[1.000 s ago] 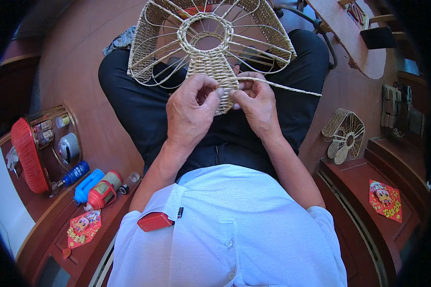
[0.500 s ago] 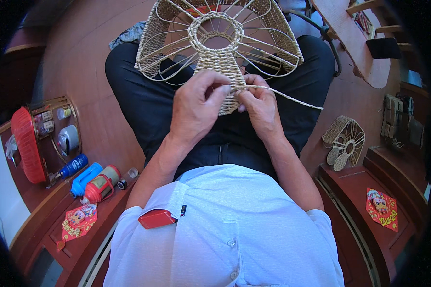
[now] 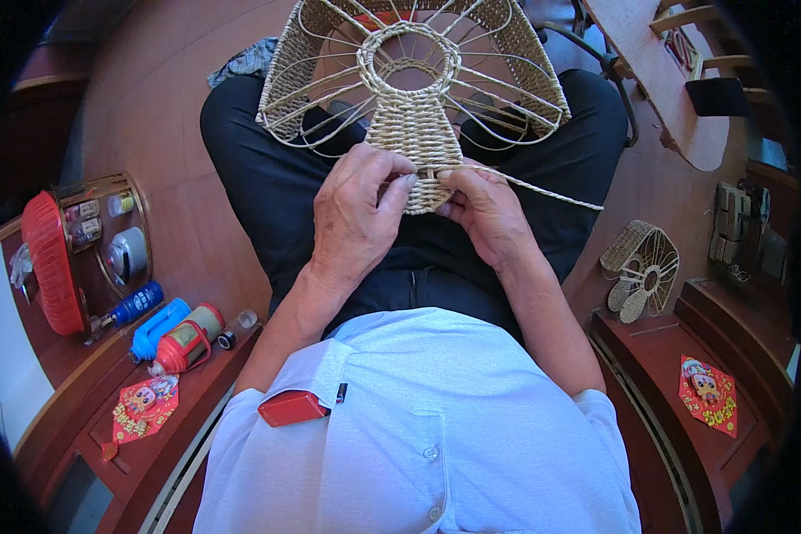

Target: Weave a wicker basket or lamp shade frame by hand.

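A half-woven straw basket (image 3: 411,114) with a braided ring and looped spokes rests across my lap, its narrow woven tongue pointing toward me. My left hand (image 3: 361,200) lies on the tongue's left edge, thumb and index finger pinched at the weave. On the right edge my right hand (image 3: 488,206) grips the tongue, thumb on top and the other fingers partly hidden underneath. From beside the right thumb a loose twisted straw cord (image 3: 556,193) runs out to the right over my thigh. A small gap shows in the weave between the two thumbs.
On the floor at right lies a smaller woven piece (image 3: 643,267) with a spoked ring. Left stand a red plastic basket (image 3: 52,264), a blue flask (image 3: 158,329) and a red thermos (image 3: 190,338). A wooden board (image 3: 663,89) juts in at upper right.
My left fingertips have drawn back from the cord to the tongue's left edge. The right thumb now presses on the weave, and the woven piece appears slightly lower and farther right.
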The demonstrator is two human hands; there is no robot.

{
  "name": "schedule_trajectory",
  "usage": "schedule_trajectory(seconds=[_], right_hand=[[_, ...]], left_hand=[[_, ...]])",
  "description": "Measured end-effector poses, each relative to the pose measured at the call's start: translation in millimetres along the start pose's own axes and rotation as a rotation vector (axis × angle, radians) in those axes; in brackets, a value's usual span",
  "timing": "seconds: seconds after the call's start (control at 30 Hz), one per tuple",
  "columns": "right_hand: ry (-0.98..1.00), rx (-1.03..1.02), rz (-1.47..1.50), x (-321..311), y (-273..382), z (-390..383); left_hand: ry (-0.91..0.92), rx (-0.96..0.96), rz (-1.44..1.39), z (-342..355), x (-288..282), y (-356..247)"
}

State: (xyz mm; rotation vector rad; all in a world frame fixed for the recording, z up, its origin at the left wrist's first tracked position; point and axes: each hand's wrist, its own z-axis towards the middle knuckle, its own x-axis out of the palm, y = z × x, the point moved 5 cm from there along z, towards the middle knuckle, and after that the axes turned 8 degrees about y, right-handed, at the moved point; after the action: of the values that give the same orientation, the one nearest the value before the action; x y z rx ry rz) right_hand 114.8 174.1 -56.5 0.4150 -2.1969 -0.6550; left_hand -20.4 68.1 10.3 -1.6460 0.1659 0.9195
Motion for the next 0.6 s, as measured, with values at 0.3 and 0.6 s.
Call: schedule_trajectory(seconds=[0.3,0.6], right_hand=[[-0.005,-0.012,0.015,-5.7,-2.9,5.7],[0.034,-0.097,-0.02,-14.4,-2.8,16.8]], left_hand=[[-0.002,0.122,0.211,4.1,4.6,-12.5],[0.06,0.153,0.352,11.0,9.2,-26.4]])
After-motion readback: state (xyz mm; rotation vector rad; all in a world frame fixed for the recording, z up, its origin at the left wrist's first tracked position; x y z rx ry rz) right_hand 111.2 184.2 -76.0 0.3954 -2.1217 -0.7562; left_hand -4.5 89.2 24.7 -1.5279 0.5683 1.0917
